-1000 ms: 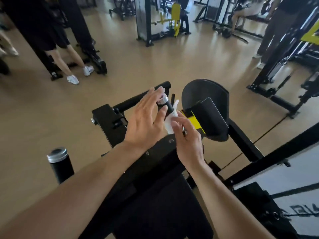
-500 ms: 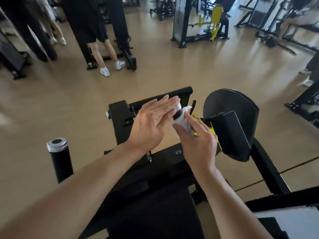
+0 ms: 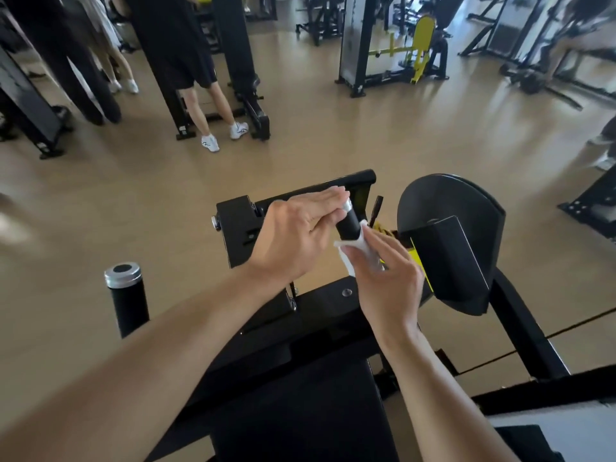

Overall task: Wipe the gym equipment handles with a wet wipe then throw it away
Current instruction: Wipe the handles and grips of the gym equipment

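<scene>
Tan gym flooring (image 3: 333, 128) stretches away from us, with black weight machines ranged along the far side of the room. At far left, a person's bare legs in white sneakers (image 3: 210, 143) stand beside a black upright frame. Nearer us on the left, a black handle with a silver cap (image 3: 126, 295) rises upright, well apart from our hands. Our left hand (image 3: 293, 238) reaches forward over the black machine frame (image 3: 240, 235), its fingers held straight and relaxed, laid against the top of a second black handle (image 3: 348, 223) near its silver end cap; we see nothing curled around it. Just to the right, our right hand (image 3: 390, 278) pinches a white wet wipe (image 3: 353, 251) between thumb and fingers, and the wipe wraps against the lower part of that same handle. The wipe sits between our two hands, touching the handle. Behind the handle, a thin black lever (image 3: 376, 210) stands up. To the right of our hands, a rounded black pad (image 3: 446, 228) is mounted on a slanted black arm, with a strip of yellow showing at its inner edge. In the far background, right of centre, a machine with yellow parts (image 3: 421, 45) stands on the floor.
</scene>
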`<state>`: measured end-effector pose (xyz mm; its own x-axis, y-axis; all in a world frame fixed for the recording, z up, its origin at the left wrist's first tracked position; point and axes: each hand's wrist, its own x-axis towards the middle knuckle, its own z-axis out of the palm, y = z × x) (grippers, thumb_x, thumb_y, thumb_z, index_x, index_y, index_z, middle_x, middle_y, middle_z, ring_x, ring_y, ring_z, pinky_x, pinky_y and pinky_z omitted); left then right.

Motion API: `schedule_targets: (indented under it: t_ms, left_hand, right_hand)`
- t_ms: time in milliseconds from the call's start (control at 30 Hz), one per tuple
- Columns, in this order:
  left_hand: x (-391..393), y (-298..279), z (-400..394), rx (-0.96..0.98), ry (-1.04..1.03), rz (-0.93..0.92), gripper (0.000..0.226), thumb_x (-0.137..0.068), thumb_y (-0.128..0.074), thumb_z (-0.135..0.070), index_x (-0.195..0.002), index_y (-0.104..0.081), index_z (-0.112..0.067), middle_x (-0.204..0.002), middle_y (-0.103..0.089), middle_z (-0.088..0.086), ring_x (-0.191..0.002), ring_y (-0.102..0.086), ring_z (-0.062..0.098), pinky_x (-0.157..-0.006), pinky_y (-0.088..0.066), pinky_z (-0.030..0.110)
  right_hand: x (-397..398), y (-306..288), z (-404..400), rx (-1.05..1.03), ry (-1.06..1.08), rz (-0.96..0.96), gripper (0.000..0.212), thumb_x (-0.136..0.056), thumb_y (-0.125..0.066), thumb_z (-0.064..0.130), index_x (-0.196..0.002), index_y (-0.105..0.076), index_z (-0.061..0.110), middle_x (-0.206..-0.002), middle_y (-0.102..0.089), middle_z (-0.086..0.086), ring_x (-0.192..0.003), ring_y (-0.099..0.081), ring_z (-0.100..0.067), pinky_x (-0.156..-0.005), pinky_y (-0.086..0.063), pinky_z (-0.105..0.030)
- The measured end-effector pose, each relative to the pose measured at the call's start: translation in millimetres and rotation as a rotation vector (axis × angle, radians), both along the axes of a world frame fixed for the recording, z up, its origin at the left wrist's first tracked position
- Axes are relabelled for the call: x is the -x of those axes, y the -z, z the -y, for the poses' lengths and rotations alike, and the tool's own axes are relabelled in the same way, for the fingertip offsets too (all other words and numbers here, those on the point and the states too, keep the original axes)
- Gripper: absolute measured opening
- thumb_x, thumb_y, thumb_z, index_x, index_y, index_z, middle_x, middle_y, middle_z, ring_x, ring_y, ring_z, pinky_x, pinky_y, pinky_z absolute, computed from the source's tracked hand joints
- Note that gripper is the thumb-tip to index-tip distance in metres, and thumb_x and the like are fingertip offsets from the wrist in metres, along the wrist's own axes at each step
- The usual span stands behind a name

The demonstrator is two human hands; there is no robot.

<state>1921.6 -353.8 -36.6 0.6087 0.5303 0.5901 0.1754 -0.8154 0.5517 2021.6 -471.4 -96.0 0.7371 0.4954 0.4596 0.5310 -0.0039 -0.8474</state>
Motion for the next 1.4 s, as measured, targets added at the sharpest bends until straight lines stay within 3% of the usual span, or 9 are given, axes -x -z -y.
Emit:
schedule_targets:
  t_ms: [233,367,467,600,767,967,1200,1333,1400]
  left_hand:
    - [1,-29,-6,0.067,0.033,-0.113,0.022,-0.091,-0.074,-0.014,-0.113,-0.076,-0.010,-0.116,-0.074,0.001,-0.108,-0.065,-0.002,-0.091,-0.049,0.005]
    - [1,-27,-5,0.073,0.020,-0.142,0.021,-0.090,-0.076,-0.015,-0.110,-0.077,-0.009,-0.114,-0.075,0.003,-0.095,-0.068,-0.007,-0.083,-0.052,0.005]
    - [-2,-40,-9,0.123,0.021,-0.217,0.020,-0.090,-0.076,-0.018,-0.109,-0.078,-0.012,-0.111,-0.076,-0.001,-0.080,-0.064,-0.017,-0.074,-0.046,-0.002]
    - [-5,-51,-14,0.158,0.024,-0.287,0.020,-0.091,-0.076,-0.021,-0.109,-0.078,-0.017,-0.112,-0.076,-0.005,-0.099,-0.067,-0.005,-0.086,-0.047,0.001]
    - [-3,-43,-12,0.160,0.042,-0.267,0.020,-0.091,-0.074,-0.020,-0.110,-0.078,-0.014,-0.114,-0.076,-0.002,-0.065,-0.059,-0.017,-0.065,-0.043,-0.002]
    - [-7,-45,-6,0.169,0.013,-0.218,0.019,-0.091,-0.074,-0.018,-0.109,-0.079,-0.017,-0.113,-0.077,-0.001,-0.102,-0.070,0.001,-0.088,-0.047,0.002]
    - [-3,-42,-8,0.205,0.047,-0.196,0.022,-0.091,-0.074,-0.019,-0.112,-0.077,-0.015,-0.116,-0.075,-0.001,-0.107,-0.069,0.002,-0.095,-0.049,0.008]
    - [-4,-41,-9,0.206,0.045,-0.190,0.022,-0.091,-0.075,-0.020,-0.112,-0.077,-0.015,-0.116,-0.075,-0.001,-0.107,-0.069,0.004,-0.094,-0.049,0.008]
    - [-5,-42,-9,0.228,0.045,-0.184,0.020,-0.090,-0.075,-0.020,-0.110,-0.078,-0.016,-0.115,-0.076,-0.002,-0.105,-0.070,0.002,-0.092,-0.048,0.005]
  right_hand:
    - [0,-19,-18,-0.039,-0.024,0.031,0.048,-0.081,-0.084,0.020,-0.126,-0.069,0.009,-0.117,-0.074,0.000,-0.101,-0.070,-0.004,-0.084,-0.056,-0.014]
    - [-1,12,3,0.084,0.003,-0.011,0.055,-0.081,-0.084,0.026,-0.131,-0.066,0.014,-0.119,-0.070,0.009,-0.099,-0.061,0.017,-0.086,-0.055,-0.012]
    - [0,0,-4,0.035,0.007,0.004,0.053,-0.081,-0.084,0.027,-0.129,-0.068,0.012,-0.120,-0.070,0.009,-0.104,-0.067,0.002,-0.089,-0.059,-0.023]
    - [2,-23,-22,-0.072,0.000,0.002,0.049,-0.082,-0.082,0.029,-0.125,-0.071,0.010,-0.117,-0.075,-0.001,-0.105,-0.071,-0.004,-0.087,-0.060,-0.027]
    - [1,14,1,0.040,0.047,0.054,0.051,-0.081,-0.084,0.024,-0.127,-0.069,0.008,-0.120,-0.071,0.003,-0.105,-0.069,-0.003,-0.085,-0.061,-0.029]
    - [11,-23,-29,-0.014,0.097,0.052,0.045,-0.082,-0.084,0.027,-0.124,-0.072,0.017,-0.103,-0.079,0.003,-0.084,-0.070,-0.001,-0.077,-0.056,-0.015]
    - [11,9,-14,0.138,0.218,0.298,0.053,-0.082,-0.085,0.023,-0.130,-0.068,0.009,-0.117,-0.074,-0.003,-0.097,-0.074,-0.013,-0.081,-0.060,-0.026]
    - [14,13,-5,0.190,0.222,0.214,0.053,-0.082,-0.084,0.023,-0.130,-0.067,0.008,-0.113,-0.076,-0.005,-0.092,-0.075,-0.017,-0.079,-0.063,-0.036]
    - [14,-6,-16,0.122,0.171,0.130,0.050,-0.084,-0.081,0.027,-0.130,-0.068,0.012,-0.101,-0.078,-0.001,-0.078,-0.070,-0.005,-0.074,-0.061,-0.029]
